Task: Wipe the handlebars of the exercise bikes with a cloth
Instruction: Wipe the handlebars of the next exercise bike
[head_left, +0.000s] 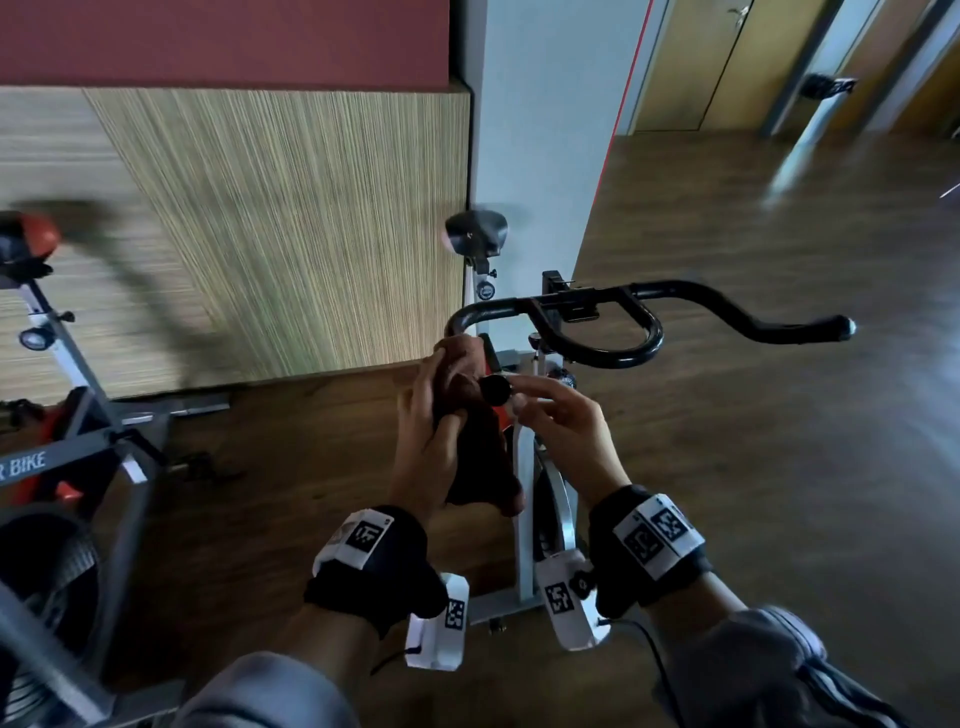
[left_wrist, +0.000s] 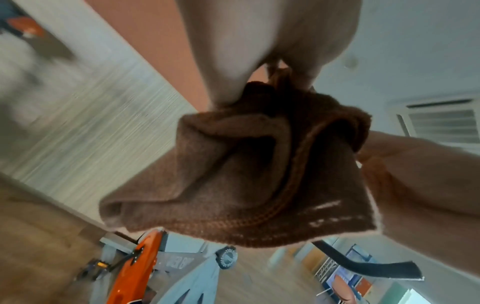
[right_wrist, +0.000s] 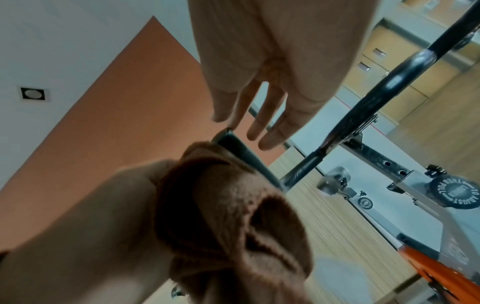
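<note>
Head view: grey sleeves (head_left: 270, 691) and black wrist straps with printed markers lie nearest the lens. Beyond them the left hand (head_left: 423, 441) has its fingers (head_left: 427, 379) curled round a brown cloth (head_left: 478, 457), which is wrapped over the left end of the black handlebar (head_left: 608, 332) of an exercise bike (head_left: 530, 467); the loose part of the cloth hangs below the hand. Just right of those fingers the right hand (head_left: 563, 441) hovers, its fingers loosely spread and holding nothing, the fingertips close to the round end cap (head_left: 496, 391) of the bar; contact cannot be told. Beyond both hands sits the black saddle (head_left: 475, 234). Far left of the left hand stands a second bike (head_left: 78, 441), blurred.

Left wrist view: brown cloth (left_wrist: 233, 174) fills the centre, bunched and gripped by the left hand (left_wrist: 272, 41), whose fingers (left_wrist: 226, 61) close on it from above. Below the cloth are an orange frame panel (left_wrist: 140, 267) and a black adjustment knob (left_wrist: 226, 257).

Right wrist view: cloth (right_wrist: 228, 216) and the left hand (right_wrist: 85, 226) gripping it lie nearest. Above them the right hand (right_wrist: 272, 51) shows straight, slightly parted fingers (right_wrist: 283, 127), with the handlebar (right_wrist: 389, 82) to their right and its wrapped end (right_wrist: 239, 148) just beneath the fingertips.
</note>
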